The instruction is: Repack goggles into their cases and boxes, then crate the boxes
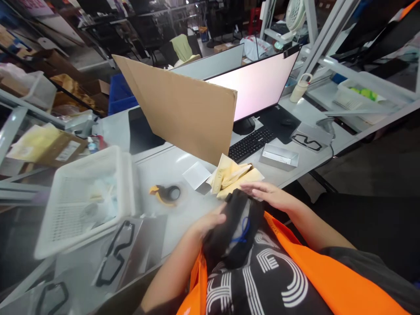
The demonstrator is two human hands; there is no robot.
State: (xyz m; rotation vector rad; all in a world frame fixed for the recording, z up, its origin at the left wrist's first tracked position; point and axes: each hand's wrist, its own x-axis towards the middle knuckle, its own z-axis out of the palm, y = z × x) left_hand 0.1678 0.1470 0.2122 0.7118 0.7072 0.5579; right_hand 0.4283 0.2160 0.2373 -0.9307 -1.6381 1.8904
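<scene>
My left hand (210, 221) is closed around the side of a black soft pouch-like bundle (231, 232), thumb on top. The bundle has a grey strip and a loop of blue cord (243, 229) on it, and is held close to my body. At its upper right, my right hand (271, 194) has its fingers stretched out; whether the fingertips touch the bundle is unclear. Just beyond lies crumpled yellow paper (232, 175). A flat silver-white box (197, 175) sits to the left of the paper. Farther left is a roll of black tape with a yellow-orange piece (164, 194).
A white plastic basket (126, 183) with bagged items stands at left. Silver boxes with black outlines (116, 253) lie near the front. A cardboard sheet (183, 109) stands before the monitor (259, 83). A keyboard (251, 144) and an open silver box (278, 156) are at right.
</scene>
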